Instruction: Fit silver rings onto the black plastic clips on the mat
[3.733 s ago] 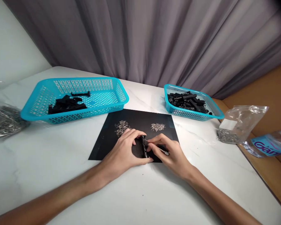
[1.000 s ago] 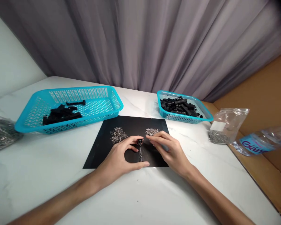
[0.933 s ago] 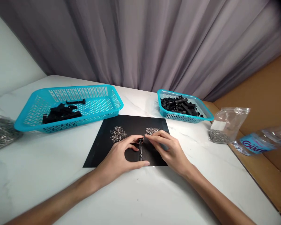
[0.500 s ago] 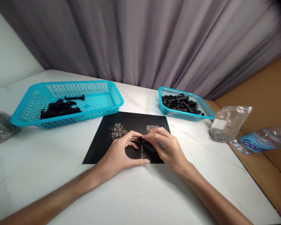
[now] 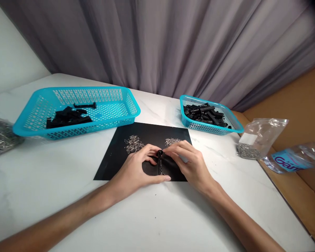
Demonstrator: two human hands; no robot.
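Observation:
My left hand [image 5: 136,166] grips a long narrow black plastic part [image 5: 160,163] by its two ends, thumb at the near end and fingers at the far end. The part is held over the front of a black mat [image 5: 110,161]. At its far end, on the right side, my right hand [image 5: 190,161] has thumb and fingertips pinched together; whatever they hold is too small to make out. Just beyond the hands lie two heaps of small shiny metal pieces, a left heap [image 5: 133,144] and a right heap [image 5: 172,141], the right one partly behind my right hand.
A blue basket [image 5: 107,123] with several black parts stands back left, a smaller blue basket [image 5: 212,130] full of black parts back right. Bags of metal pieces lie at far left [image 5: 1,138] and right [image 5: 249,150]. A plastic bottle [image 5: 291,159] lies at the table's right edge.
The view has shifted slightly. Both hands stay around the black part, and my right fingertips sit a little further from its far end than before.

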